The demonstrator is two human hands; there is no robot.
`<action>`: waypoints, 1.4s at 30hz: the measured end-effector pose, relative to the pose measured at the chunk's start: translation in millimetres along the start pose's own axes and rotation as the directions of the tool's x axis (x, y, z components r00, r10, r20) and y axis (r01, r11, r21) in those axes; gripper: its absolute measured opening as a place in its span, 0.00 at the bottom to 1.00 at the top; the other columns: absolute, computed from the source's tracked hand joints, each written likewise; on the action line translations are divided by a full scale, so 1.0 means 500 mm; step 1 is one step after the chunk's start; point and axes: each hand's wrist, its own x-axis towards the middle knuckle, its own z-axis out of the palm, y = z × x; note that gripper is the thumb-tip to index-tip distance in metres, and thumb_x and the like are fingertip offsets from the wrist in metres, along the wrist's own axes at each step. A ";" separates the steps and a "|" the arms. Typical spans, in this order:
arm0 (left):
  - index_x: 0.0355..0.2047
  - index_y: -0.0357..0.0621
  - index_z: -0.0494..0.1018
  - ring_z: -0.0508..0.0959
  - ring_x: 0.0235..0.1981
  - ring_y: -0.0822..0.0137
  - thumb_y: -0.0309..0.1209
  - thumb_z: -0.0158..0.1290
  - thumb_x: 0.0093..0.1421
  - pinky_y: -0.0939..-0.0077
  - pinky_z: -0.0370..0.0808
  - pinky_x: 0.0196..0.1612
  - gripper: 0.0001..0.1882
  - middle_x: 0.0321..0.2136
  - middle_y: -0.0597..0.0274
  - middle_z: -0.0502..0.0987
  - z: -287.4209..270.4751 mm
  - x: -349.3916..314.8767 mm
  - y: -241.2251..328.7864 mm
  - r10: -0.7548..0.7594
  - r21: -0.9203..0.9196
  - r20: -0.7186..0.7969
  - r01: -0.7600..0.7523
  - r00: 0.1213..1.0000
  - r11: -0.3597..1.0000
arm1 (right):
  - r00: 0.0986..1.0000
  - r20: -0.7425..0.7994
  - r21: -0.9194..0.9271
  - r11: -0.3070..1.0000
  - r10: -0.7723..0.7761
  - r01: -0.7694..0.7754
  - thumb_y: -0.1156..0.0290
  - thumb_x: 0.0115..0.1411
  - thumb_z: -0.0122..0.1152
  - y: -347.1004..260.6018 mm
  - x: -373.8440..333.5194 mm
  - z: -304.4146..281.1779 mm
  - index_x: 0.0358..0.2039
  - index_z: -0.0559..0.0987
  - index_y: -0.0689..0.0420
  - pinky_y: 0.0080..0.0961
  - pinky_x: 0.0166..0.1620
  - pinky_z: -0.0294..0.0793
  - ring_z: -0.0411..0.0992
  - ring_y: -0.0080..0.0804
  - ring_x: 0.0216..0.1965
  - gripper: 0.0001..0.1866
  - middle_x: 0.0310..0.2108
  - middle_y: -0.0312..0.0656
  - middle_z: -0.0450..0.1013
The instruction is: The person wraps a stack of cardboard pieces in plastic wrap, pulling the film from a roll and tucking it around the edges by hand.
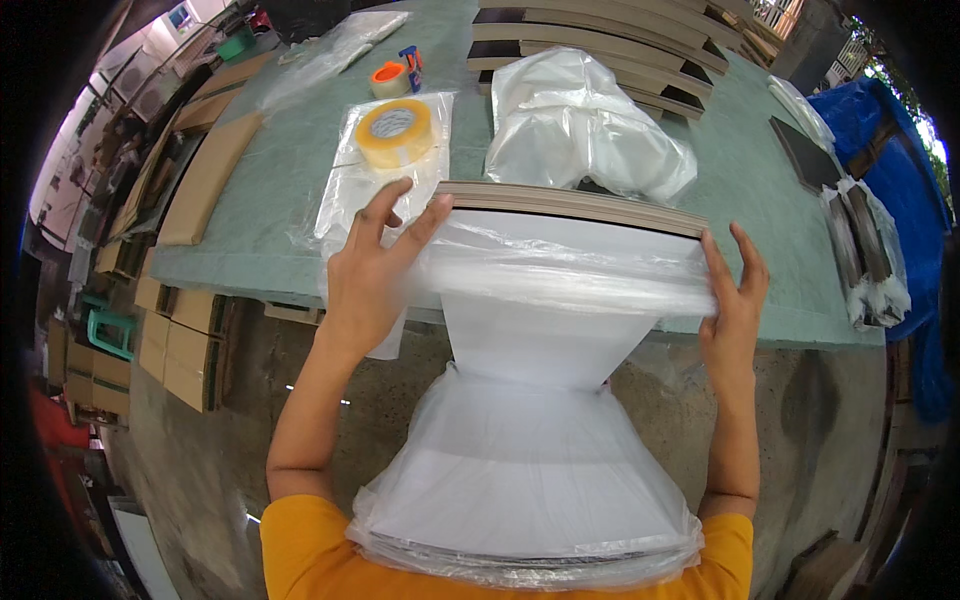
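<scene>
A stack of flat boards (575, 210) with layered brown edges and a white top face lies at the near table edge. A clear plastic bag (570, 275) covers part of it in crumpled folds. My left hand (375, 265) is at the stack's left end, thumb against the far corner and index finger raised and curved. At the right end my right hand (733, 290) presses its fingertips to the edge, the other fingers spread upward. Nearer my body, a second white bundle (530, 470) in clear plastic rests against my orange shirt. Some fingers of both hands are hidden.
The green table (270, 200) carries a large yellowish tape roll (395, 133) on flat plastic bags, a smaller tape roll (390, 79), crumpled clear plastic (580, 125) and stacked boards (610, 55). Wrapped pieces (865, 250) lie by the right edge; cardboard (210, 180) stands left.
</scene>
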 end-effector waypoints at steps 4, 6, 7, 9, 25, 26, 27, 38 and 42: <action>0.45 0.49 0.68 0.71 0.32 0.67 0.17 0.50 0.38 0.78 0.71 0.28 0.29 0.36 0.58 0.70 -0.004 -0.023 -0.043 0.144 -0.316 -0.098 -0.168 0.985 0.934 | 0.969 0.176 0.584 0.774 0.173 -0.245 0.86 0.35 0.56 0.045 -0.045 -0.041 0.38 0.75 0.60 0.24 0.37 0.69 0.70 0.31 0.34 0.24 0.31 0.44 0.71; 0.41 0.42 0.70 0.72 0.30 0.68 0.19 0.53 0.38 0.79 0.70 0.28 0.25 0.33 0.57 0.72 -0.017 -0.027 -0.067 0.177 -0.731 0.031 -0.099 0.984 0.675 | 0.859 0.505 0.830 0.224 0.084 -0.510 0.80 0.39 0.59 0.103 -0.063 -0.039 0.33 0.76 0.62 0.20 0.34 0.69 0.70 0.26 0.31 0.16 0.28 0.42 0.72; 0.39 0.40 0.70 0.72 0.30 0.69 0.21 0.54 0.37 0.80 0.70 0.28 0.23 0.31 0.58 0.72 -0.017 -0.043 -0.082 0.125 -0.914 0.246 0.187 0.961 0.359 | 0.786 0.617 0.781 -0.096 -0.036 -0.617 0.78 0.41 0.61 0.119 -0.068 -0.032 0.31 0.76 0.64 0.18 0.32 0.69 0.70 0.24 0.29 0.13 0.26 0.41 0.72; 0.35 0.37 0.71 0.71 0.28 0.70 0.23 0.55 0.38 0.80 0.68 0.29 0.19 0.28 0.60 0.72 0.001 -0.099 -0.102 0.141 -0.799 0.563 0.580 0.814 -0.156 | 0.673 0.722 0.621 -0.276 -0.163 -0.734 0.73 0.45 0.60 0.105 -0.086 0.005 0.28 0.75 0.62 0.15 0.25 0.68 0.68 0.20 0.24 0.09 0.23 0.37 0.70; 0.34 0.34 0.69 0.73 0.34 0.53 0.37 0.52 0.50 0.69 0.69 0.38 0.18 0.30 0.49 0.74 0.094 -0.170 -0.054 0.088 -0.439 0.811 0.502 0.578 0.745 | 0.453 0.880 0.404 0.277 0.145 -0.872 0.70 0.53 0.46 0.046 -0.200 0.068 0.25 0.72 0.63 0.24 0.30 0.68 0.68 0.27 0.25 0.10 0.23 0.40 0.70; 0.35 0.36 0.70 0.73 0.35 0.54 0.36 0.51 0.52 0.69 0.69 0.38 0.16 0.30 0.50 0.73 0.060 -0.156 -0.042 0.528 -0.779 0.627 0.482 0.573 0.402 | 0.599 0.775 0.623 0.081 -0.203 -0.778 0.65 0.55 0.46 0.048 -0.171 0.007 0.29 0.73 0.64 0.25 0.33 0.69 0.70 0.34 0.28 0.14 0.28 0.44 0.72; 0.35 0.38 0.70 0.72 0.35 0.55 0.36 0.49 0.53 0.69 0.68 0.38 0.15 0.30 0.51 0.73 0.033 -0.141 -0.031 0.800 -0.878 0.227 0.472 0.555 -0.078 | 0.645 0.446 0.753 -0.130 -0.620 -0.645 0.60 0.56 0.44 0.042 -0.191 0.004 0.37 0.70 0.64 0.32 0.42 0.63 0.66 0.39 0.38 0.19 0.37 0.48 0.68; 0.25 0.39 0.69 0.72 0.27 0.64 0.49 0.43 0.56 0.70 0.67 0.30 0.23 0.22 0.58 0.71 0.339 -0.248 0.075 0.153 -0.510 0.815 0.567 0.560 0.647 | -0.099 0.867 0.371 0.765 -0.489 -0.527 0.40 0.54 0.36 -0.119 -0.272 0.203 0.53 0.57 0.65 0.35 0.58 0.46 0.48 0.44 0.58 0.41 0.57 0.55 0.49; 0.44 0.37 0.63 0.68 0.43 0.58 0.53 0.38 0.57 0.70 0.63 0.47 0.29 0.42 0.48 0.66 0.160 -0.037 0.168 0.242 -0.920 0.386 0.353 0.890 0.169 | 0.531 0.659 0.724 0.257 -0.533 -0.640 0.52 0.53 0.51 -0.164 -0.120 0.140 0.43 0.68 0.63 0.31 0.47 0.63 0.65 0.39 0.44 0.27 0.41 0.49 0.67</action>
